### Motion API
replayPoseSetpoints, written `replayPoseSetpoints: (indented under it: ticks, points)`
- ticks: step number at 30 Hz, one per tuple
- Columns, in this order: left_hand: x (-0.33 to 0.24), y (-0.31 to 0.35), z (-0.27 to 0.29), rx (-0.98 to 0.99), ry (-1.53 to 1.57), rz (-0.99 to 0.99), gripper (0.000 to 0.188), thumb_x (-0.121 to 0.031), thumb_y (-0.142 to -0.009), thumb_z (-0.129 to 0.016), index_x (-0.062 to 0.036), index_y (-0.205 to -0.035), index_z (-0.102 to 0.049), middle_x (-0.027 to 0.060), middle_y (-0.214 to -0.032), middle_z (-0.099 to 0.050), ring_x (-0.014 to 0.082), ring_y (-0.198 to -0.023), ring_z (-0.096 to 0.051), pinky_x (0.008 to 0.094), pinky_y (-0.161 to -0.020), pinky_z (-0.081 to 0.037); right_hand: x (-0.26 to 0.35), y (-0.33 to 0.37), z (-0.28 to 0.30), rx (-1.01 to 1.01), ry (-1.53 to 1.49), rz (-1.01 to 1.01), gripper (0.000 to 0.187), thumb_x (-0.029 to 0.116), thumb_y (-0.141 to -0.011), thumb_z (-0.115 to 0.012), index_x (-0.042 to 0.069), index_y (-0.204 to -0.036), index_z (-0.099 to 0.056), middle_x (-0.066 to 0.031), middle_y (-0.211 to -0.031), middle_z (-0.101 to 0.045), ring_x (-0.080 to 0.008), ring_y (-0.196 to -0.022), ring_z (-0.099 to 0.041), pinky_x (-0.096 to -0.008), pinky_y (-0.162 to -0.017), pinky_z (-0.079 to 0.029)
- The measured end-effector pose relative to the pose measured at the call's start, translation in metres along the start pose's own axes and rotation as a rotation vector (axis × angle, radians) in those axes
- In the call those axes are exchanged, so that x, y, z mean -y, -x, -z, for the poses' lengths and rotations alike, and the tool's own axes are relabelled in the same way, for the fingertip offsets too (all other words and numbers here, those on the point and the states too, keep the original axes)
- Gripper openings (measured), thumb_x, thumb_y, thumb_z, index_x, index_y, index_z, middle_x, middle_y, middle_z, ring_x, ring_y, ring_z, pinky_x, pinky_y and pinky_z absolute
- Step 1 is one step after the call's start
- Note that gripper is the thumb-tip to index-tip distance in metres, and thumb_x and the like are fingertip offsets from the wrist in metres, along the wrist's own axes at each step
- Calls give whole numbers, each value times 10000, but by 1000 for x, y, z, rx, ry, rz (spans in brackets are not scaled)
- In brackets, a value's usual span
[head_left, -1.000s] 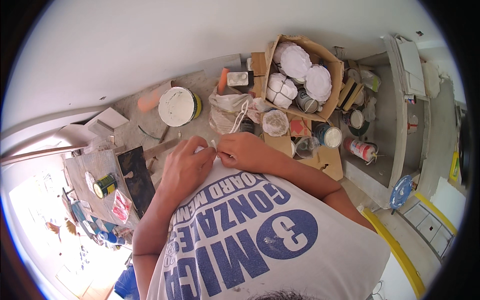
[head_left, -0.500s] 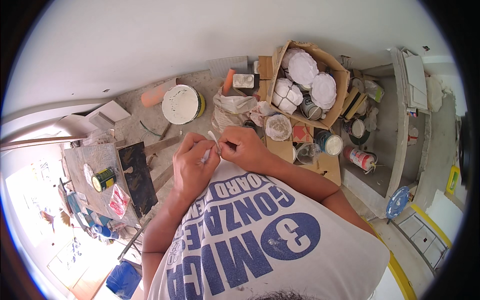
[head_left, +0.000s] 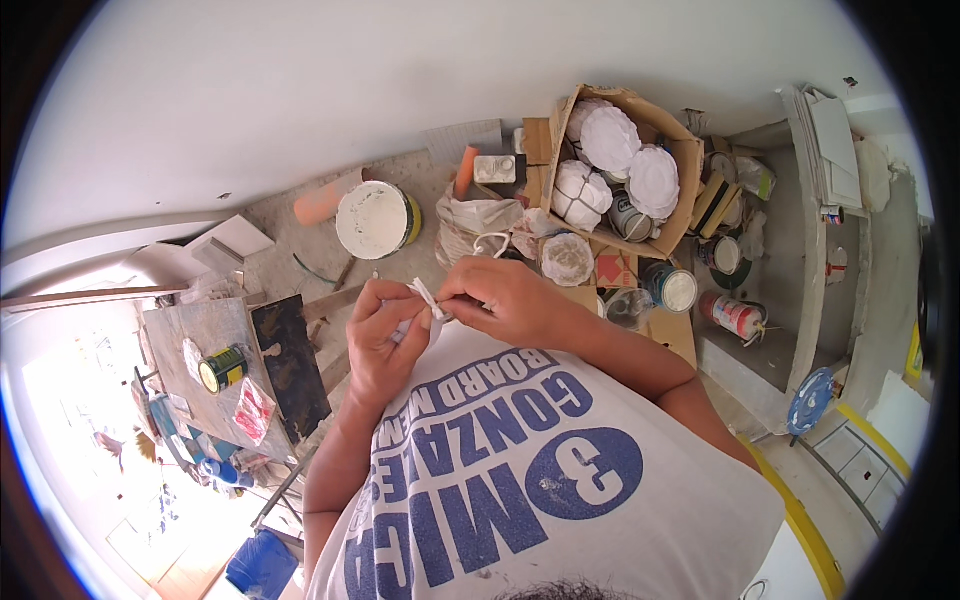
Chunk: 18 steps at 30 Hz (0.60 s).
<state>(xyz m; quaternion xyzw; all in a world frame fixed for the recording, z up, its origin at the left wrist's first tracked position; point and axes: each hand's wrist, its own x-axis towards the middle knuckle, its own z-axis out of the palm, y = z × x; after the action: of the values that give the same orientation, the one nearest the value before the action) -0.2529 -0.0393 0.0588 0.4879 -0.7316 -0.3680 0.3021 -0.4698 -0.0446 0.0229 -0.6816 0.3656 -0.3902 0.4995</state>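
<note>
Close in front of my chest, both hands meet at a crumpled white strip [head_left: 427,298]. It looks like thin cloth or paper; I cannot tell which. My left hand [head_left: 383,340] grips it between thumb and fingers, with more white material bunched in the palm. Fingertips of my right hand [head_left: 505,300] pinch at the strip's right side, partly hiding it. A thin pale loop [head_left: 490,242] shows just above my right knuckles; whether it joins the strip is unclear.
Beyond my hands stand a white bucket [head_left: 372,222] and a cardboard box [head_left: 672,220] holding white wrapped bundles [head_left: 610,140]. Paint cans [head_left: 672,288] sit right of me. A board [head_left: 195,345] at left carries a dark can [head_left: 222,369]. A wall [head_left: 480,60] rises behind.
The white strip has tilted and shows more between my fingertips. My right hand has shifted slightly rightward, and the pale loop has come into sight above it. The whole view has shifted slightly.
</note>
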Motion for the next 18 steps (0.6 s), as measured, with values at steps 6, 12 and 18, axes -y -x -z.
replayPoseSetpoints:
  ticks: [6, 12, 18]
  points:
    - [10, 0, 5, 128, 381, 259, 129, -75, -970, -639, 3, -1021, -729, 75, -1030, -608, 161, -920, -578, 293, -819, -459, 5, -5, -12, -140, 117, 189, 168, 82, -900, -729, 24, -1045, -668, -123, -1024, -640, -279, -948, -645, -408, -766, -509]
    - [12, -8, 16, 192, 240, 282, 176, -128, -992, -643, -12, -1077, -744, 83, -1027, -625, 168, -938, -594, 303, -836, -469, -10, -14, -8, -144, -17, 137, 268, 41, -917, -696, 34, -1184, -670, -106, -1021, -597, -263, -885, -603, -384, -771, -502]
    - [-10, -19, 24, 73, 28, 220, 190, -155, -971, -686, -9, -1074, -749, 96, -978, -643, 184, -889, -623, 308, -804, -493, -5, -24, -1, -12, 53, 65, 261, 9, -947, -639, 12, -1208, -647, -122, -988, -637, -275, -865, -621, -395, -747, -493]
